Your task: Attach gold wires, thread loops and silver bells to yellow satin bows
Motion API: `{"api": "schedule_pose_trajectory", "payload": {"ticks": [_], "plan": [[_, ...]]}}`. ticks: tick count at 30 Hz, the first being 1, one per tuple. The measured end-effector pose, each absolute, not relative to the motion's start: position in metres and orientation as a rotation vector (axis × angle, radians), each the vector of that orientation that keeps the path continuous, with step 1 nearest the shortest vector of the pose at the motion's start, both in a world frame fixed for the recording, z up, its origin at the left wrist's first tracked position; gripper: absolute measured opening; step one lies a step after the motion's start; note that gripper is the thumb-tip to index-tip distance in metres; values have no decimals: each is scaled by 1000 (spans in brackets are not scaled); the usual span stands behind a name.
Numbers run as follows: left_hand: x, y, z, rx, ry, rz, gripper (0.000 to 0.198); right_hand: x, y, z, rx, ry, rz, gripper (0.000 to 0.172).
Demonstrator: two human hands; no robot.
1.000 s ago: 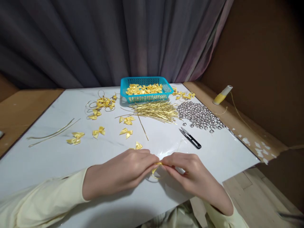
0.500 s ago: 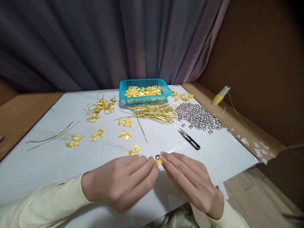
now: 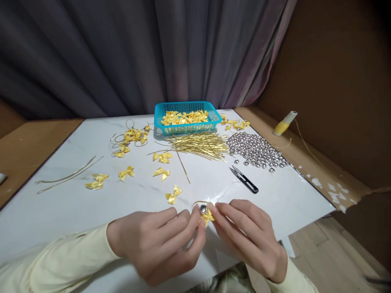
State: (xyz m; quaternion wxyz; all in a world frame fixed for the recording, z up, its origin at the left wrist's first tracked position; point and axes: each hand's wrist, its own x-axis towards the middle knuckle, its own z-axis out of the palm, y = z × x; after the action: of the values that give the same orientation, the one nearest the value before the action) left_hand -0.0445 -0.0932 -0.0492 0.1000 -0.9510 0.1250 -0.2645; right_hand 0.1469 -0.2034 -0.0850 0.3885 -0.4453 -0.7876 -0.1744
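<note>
1. Dark curtain point(image 3: 128, 57) is hanging across top of frame; white table point(image 3: 73, 207), smooth w/ faint grey veining, is filling most of the rest.
2. Bow point(image 3: 209, 218) is sitting lower centre betw. both hands, w/ silver bead point(image 3: 203, 209) against its upper part & thin gold loop point(image 3: 200, 202) arching just above.
3. L hand point(image 3: 161, 240), lower centre-left: thumb & index are pinching bow's left side. R hand point(image 3: 250, 236), lower right of centre: fingertips are gripping its right side; thumb's mostly hidden.
4. Doing it well: prob. pinching lightly nr the knot, as satin likely creases; steadying bead w/ fingertips, since smooth metal may be slipping.
5. Textures: yellow satin bows point(image 3: 185, 117) are filling blue mesh basket point(image 3: 189, 129), upper centre; stiff-looking gold cords point(image 3: 200, 146) are lying in front; shiny round beads point(image 3: 256, 149) are heaping right of centre, snips point(image 3: 246, 181) lying just below.
</note>
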Motion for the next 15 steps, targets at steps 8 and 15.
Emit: {"api": "schedule_pose_trajectory", "payload": {"ticks": [8,15], "plan": [[-43,-94,-42,-2730,353,-671,22,153,-201,-85,-1041,-2100,-435,26],[-36,-95,-48,-3057,-37,-617,24,155,-197,-83,-1139,-2129,-380,27]]}}
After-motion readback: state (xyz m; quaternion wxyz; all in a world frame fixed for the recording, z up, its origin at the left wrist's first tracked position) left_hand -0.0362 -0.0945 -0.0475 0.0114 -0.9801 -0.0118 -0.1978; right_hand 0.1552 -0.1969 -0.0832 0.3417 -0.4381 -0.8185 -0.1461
